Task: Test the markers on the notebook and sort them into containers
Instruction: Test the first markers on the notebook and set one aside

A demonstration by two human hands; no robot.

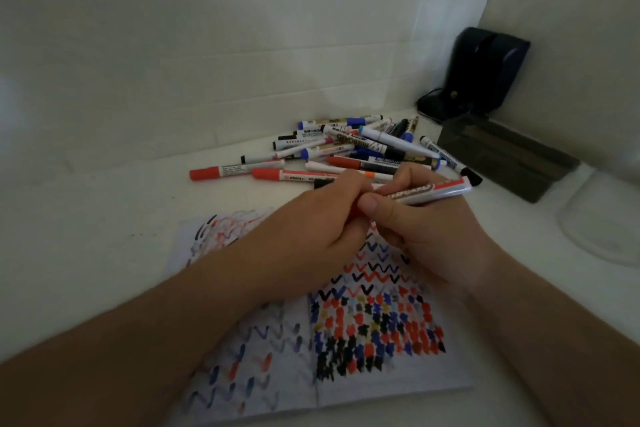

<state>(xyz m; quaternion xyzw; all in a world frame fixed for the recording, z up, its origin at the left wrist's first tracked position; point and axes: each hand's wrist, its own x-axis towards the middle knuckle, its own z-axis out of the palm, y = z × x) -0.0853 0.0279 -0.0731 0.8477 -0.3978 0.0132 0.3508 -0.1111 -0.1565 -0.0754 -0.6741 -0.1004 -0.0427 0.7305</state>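
Uncapping a red marker above the notebook, before the test stroke.

The right hand grasps the barrel of the red marker; the left hand pinches its cap end, seemingly to pull it off. The notebook lies beneath both hands, the marker pile just beyond them, a dark container beyond the right hand. Next, judged: bare the tip and draw on the blank paper.

The marker's cap end is hidden inside the left hand.
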